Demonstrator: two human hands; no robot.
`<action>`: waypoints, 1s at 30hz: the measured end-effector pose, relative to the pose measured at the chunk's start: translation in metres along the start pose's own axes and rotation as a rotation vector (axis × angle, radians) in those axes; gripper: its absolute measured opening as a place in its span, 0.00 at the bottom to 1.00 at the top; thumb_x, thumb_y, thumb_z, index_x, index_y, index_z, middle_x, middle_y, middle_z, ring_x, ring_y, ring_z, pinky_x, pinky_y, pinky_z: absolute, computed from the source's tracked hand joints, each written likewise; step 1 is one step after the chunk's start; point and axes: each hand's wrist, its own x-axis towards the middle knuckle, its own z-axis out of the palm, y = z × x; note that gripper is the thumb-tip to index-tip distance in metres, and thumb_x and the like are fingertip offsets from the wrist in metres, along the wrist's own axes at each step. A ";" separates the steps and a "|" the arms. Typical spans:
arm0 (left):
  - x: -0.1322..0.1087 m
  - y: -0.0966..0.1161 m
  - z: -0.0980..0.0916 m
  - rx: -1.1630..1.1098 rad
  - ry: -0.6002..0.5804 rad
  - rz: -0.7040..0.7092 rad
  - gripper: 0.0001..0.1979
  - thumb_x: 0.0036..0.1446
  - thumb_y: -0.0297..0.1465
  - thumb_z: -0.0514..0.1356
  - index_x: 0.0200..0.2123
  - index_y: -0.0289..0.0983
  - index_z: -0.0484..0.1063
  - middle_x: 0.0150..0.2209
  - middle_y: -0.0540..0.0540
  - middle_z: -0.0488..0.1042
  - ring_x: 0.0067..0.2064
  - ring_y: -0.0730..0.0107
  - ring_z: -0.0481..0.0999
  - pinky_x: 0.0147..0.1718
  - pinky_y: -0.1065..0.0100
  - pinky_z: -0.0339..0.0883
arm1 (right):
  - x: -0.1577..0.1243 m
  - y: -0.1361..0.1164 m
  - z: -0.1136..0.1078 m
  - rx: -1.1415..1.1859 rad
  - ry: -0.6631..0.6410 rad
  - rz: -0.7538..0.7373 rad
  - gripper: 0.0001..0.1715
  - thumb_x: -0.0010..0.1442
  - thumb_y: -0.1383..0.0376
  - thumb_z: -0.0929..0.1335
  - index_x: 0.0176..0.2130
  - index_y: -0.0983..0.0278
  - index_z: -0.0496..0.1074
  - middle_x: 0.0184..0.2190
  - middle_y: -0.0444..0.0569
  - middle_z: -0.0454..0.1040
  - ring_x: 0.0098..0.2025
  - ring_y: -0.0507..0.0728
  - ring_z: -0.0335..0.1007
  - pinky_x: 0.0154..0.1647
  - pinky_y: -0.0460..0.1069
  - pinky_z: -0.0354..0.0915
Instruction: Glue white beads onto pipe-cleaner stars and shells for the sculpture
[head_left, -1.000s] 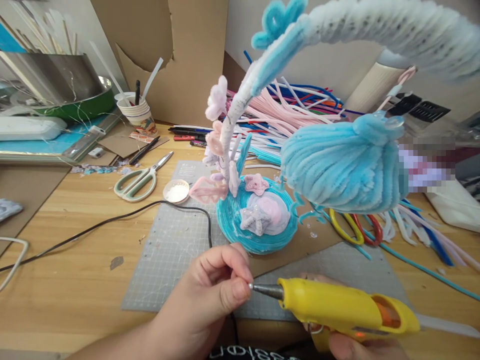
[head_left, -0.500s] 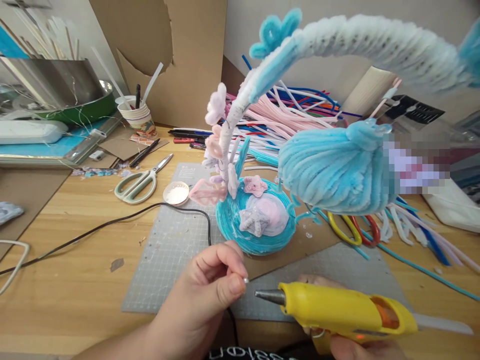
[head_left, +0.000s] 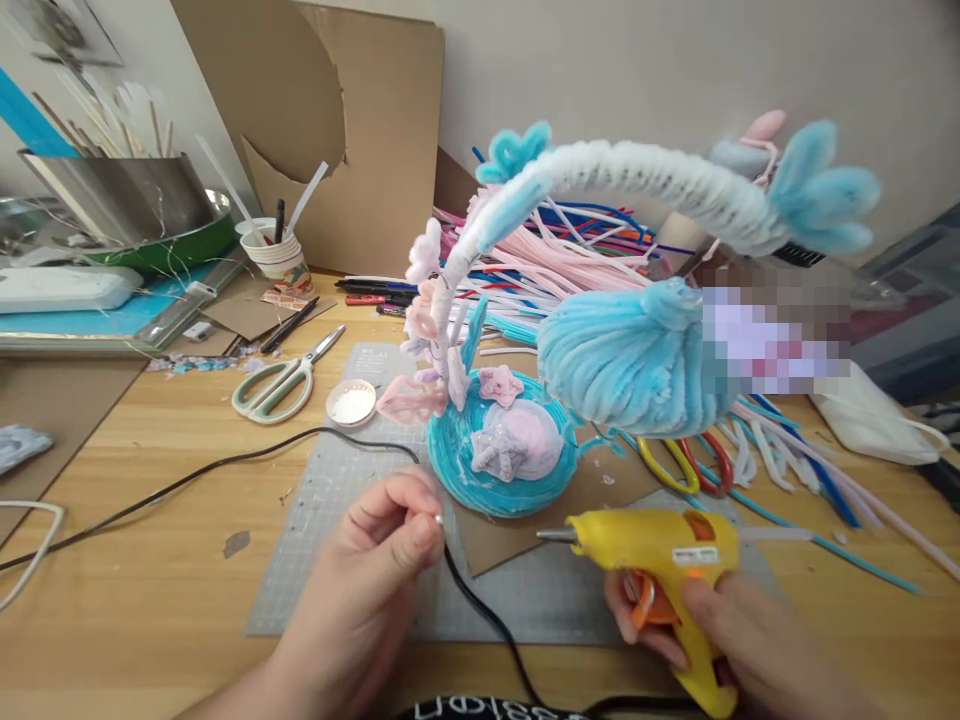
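View: head camera, which looked down on the worktop (head_left: 180, 500) and both hands.
Left hand (head_left: 375, 555): its grip was nearly closed, with the tips of thumb and forefinger pressed together on a small white bead (head_left: 439, 519).
Place of the white bead: at the very end of these fingertips, above the grey cutting mat (head_left: 300, 560) and well apart from the glue gun.
Right hand (head_left: 724, 615): its grip was wrapped around the handle of the yellow glue gun (head_left: 645, 540), and some fingers were near the orange trigger (head_left: 654, 600); whether they pressed it, I could not tell.
Metal nozzle (head_left: 556, 536): it pointed to the left, toward the left hand, with a clear gap before the bead.
Glue stick (head_left: 776, 535): translucent, it came out from the rear of the gun.
Blue round base (head_left: 457, 480): it stood behind the hands, bearing a pale purple starfish (head_left: 499, 455) and a pink starfish (head_left: 500, 385).
White arch (head_left: 637, 170): it rose from the left part of the base and curved to the right, above a blue shell (head_left: 630, 360).
Small white dish (head_left: 351, 403): on the left of the base, near the scissors (head_left: 279, 388).
Black cable (head_left: 247, 450): it crossed the worktop and passed just beside the left hand.
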 end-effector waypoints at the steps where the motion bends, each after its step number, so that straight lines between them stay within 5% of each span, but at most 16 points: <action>1: 0.002 0.001 -0.002 0.022 0.052 0.018 0.09 0.45 0.35 0.71 0.25 0.39 0.74 0.24 0.55 0.61 0.25 0.79 0.56 0.24 0.75 0.53 | 0.000 -0.003 -0.004 -0.016 -0.009 0.067 0.35 0.55 0.37 0.61 0.29 0.64 0.75 0.22 0.48 0.72 0.18 0.51 0.58 0.20 0.48 0.54; 7: 0.007 0.001 -0.005 0.086 0.209 -0.020 0.10 0.46 0.35 0.70 0.28 0.38 0.74 0.23 0.55 0.63 0.24 0.80 0.54 0.22 0.77 0.52 | 0.003 -0.012 -0.012 -0.298 0.077 0.392 0.36 0.58 0.37 0.56 0.23 0.63 0.68 0.15 0.47 0.72 0.19 0.55 0.70 0.22 0.48 0.57; 14: 0.010 0.000 -0.004 0.120 0.259 -0.017 0.12 0.42 0.36 0.72 0.28 0.37 0.75 0.22 0.55 0.63 0.22 0.81 0.54 0.21 0.77 0.49 | 0.008 -0.039 -0.020 -1.172 0.199 0.084 0.28 0.62 0.48 0.60 0.21 0.59 0.73 0.20 0.50 0.77 0.24 0.60 0.72 0.24 0.51 0.58; 19: 0.011 -0.001 -0.001 0.137 0.259 -0.020 0.13 0.41 0.36 0.72 0.27 0.36 0.74 0.22 0.55 0.64 0.22 0.81 0.53 0.20 0.77 0.48 | 0.034 -0.073 0.015 -1.004 0.102 -0.214 0.06 0.60 0.61 0.67 0.38 0.58 0.73 0.37 0.48 0.79 0.40 0.60 0.75 0.38 0.53 0.66; 23: 0.010 -0.002 0.001 0.146 0.228 -0.032 0.13 0.42 0.37 0.71 0.28 0.35 0.74 0.20 0.56 0.63 0.21 0.81 0.53 0.20 0.77 0.48 | 0.073 -0.081 0.038 -1.018 0.198 -0.251 0.21 0.56 0.59 0.70 0.48 0.65 0.71 0.47 0.61 0.74 0.50 0.69 0.70 0.45 0.61 0.65; 30: 0.010 -0.004 0.001 0.182 0.224 -0.018 0.13 0.43 0.37 0.71 0.28 0.35 0.74 0.20 0.55 0.62 0.21 0.81 0.53 0.20 0.76 0.46 | 0.094 -0.083 0.046 -1.011 0.181 -0.262 0.19 0.51 0.58 0.72 0.42 0.61 0.71 0.43 0.56 0.76 0.49 0.68 0.69 0.46 0.58 0.61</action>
